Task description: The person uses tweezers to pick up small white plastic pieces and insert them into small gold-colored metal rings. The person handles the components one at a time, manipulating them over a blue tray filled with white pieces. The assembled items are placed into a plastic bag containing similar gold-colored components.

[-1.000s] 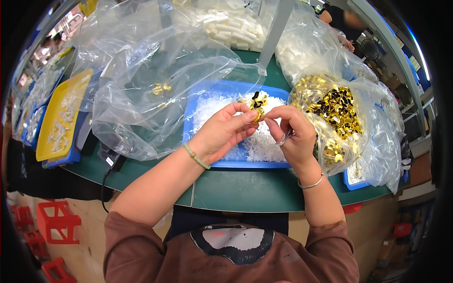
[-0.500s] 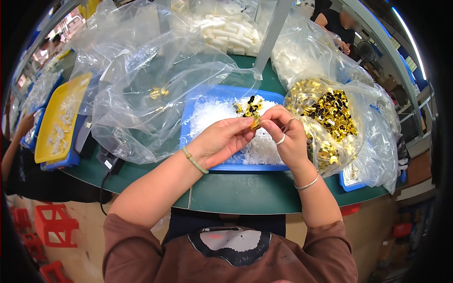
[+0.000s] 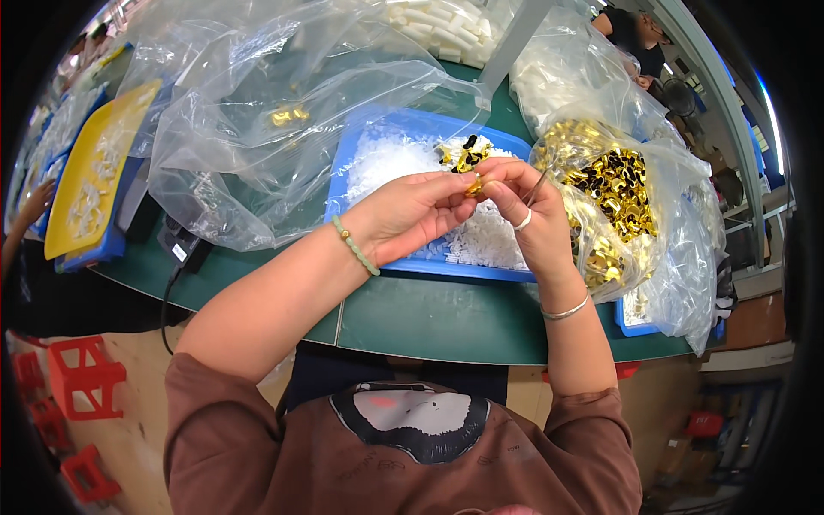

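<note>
Over the blue tray point(image 3: 455, 269), my left hand point(image 3: 412, 213) pinches a small shiny gold piece point(image 3: 473, 186) between thumb and fingers. The fingertips of my right hand point(image 3: 534, 215) meet the same piece from the other side, partly hiding it. A thin dark line shows by the right fingers; I cannot make out what it is. Small white parts point(image 3: 386, 159) fill much of the tray. On them, beyond my fingertips, lies a little heap of gold pieces point(image 3: 466, 154). Just right of my right hand stands an open clear bag point(image 3: 592, 257) full of gold pieces point(image 3: 614, 193).
A large clear plastic bag point(image 3: 240, 172) spreads over the green table point(image 3: 429, 330) at left. White cylinders point(image 3: 442, 30) lie at the back, by a grey metal post point(image 3: 515, 43). A yellow tray point(image 3: 94, 172) stands far left. Another person point(image 3: 635, 39) is at back right.
The view has shifted, so the table and tray appear higher. My hands stay together at the gold piece, with the fingertips closer around it.
</note>
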